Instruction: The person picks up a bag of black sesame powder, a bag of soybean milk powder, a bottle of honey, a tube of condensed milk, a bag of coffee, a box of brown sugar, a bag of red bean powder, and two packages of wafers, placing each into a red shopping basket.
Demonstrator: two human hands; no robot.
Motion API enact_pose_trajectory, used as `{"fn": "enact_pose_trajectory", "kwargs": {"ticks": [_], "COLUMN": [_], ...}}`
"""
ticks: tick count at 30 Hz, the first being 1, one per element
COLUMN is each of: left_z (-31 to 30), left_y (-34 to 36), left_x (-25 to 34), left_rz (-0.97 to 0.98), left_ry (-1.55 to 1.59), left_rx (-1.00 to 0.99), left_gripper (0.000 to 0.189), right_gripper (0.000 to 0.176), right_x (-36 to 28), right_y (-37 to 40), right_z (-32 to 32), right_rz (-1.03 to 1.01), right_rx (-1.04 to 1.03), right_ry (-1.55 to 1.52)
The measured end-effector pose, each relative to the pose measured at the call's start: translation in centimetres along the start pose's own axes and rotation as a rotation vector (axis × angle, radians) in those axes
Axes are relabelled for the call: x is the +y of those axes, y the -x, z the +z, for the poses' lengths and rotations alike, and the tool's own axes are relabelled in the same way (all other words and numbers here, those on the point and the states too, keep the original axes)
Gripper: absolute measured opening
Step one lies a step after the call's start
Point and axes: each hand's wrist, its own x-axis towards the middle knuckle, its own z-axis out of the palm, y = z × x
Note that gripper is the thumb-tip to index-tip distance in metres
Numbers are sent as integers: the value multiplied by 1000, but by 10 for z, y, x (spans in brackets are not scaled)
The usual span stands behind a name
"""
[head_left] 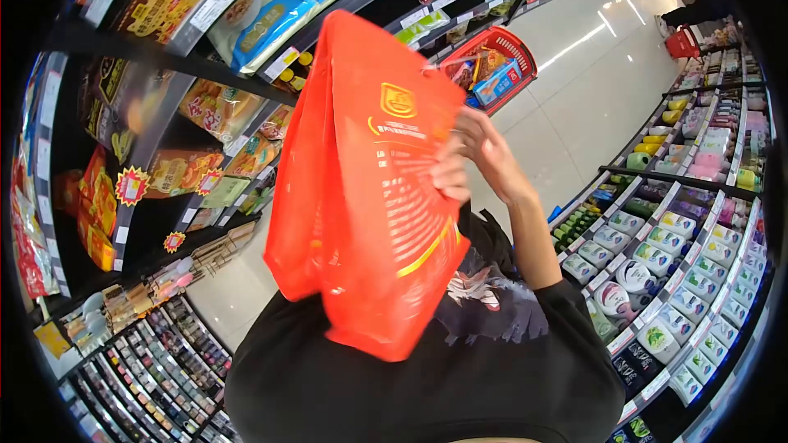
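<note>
Head view | right hand (486, 154) raised | fingers (449, 184) curled on red bag (373, 221)

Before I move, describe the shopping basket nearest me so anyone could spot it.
Look to the pale tiled floor, just past the red bag. The red basket there holds a blue box; the other red one is farther down the aisle.

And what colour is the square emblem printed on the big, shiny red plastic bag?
The square emblem is yellow, seen in the head view.
</note>
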Motion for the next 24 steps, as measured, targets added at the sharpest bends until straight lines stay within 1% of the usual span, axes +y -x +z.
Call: {"fn": "enact_pose_trajectory", "kwargs": {"ticks": [1, 3, 4, 6, 7, 10, 12, 14, 16, 18, 19, 20, 22, 23, 24], "left_z": [-2, -2, 2, 11, 15, 30, 41, 49, 62, 90, 99, 100, 100, 115, 118], "left_y": [-3, -20, -37, -70, -86, -134, -164, -190, -214, -232, -232, -235, -238, -235, -229], "left_x": [-7, -20, -23, -36, -43, -67, -76, -81, -83, -76, -63, -60, -57, -63, -79], "left_rz": [-16, -55, -72, -120, -149, -233, -263, -287, -303, -306, -275, -266, -286, -264, -55], "left_ry": [9, 24, 29, 42, 51, 83, 104, 119, 133, 143, 42, 47, -419, -831, -1226], "left_rx": [17, 32, 22, 13, 11, 6, 2, 11, 9, 5, 94, 104, 4, -56, -302], "left_gripper": [40, 41, 41, 42, 42, 43, 44, 45, 45, 46, 50, 50, 51, 48, 54], "right_gripper": [70, 63, 63, 53, 53, 23, 22, 22, 25, 24, 24, 25, 25, 25, 25], "right_x": [-2, -17, -24, -44, -54, -83, -109, -122, -137, -152, -150, -144, -124, -123, -112], "right_y": [0, -3, -12, -30, -36, -47, -56, -64, -73, -83, -88, -88, -93, -98, -103], "right_z": [-13, -45, -49, -47, -51, -66, -72, -82, -102, -111, -118, -134, -155, -152, -155], "right_rz": [13, 331, 320, 41, 35, -132, -118, -98, 6, -95, -98, -83, -76, -18, -48], "right_rx": [14, -99, -89, -36, -13, 95, 142, 188, 462, 749, 900, 936, 986, 983, 1014], "right_ry": [-3, -320, -311, -388, -376, -277, -235, -207, 117, 561, 678, 722, 860, 1009, 1019]}}
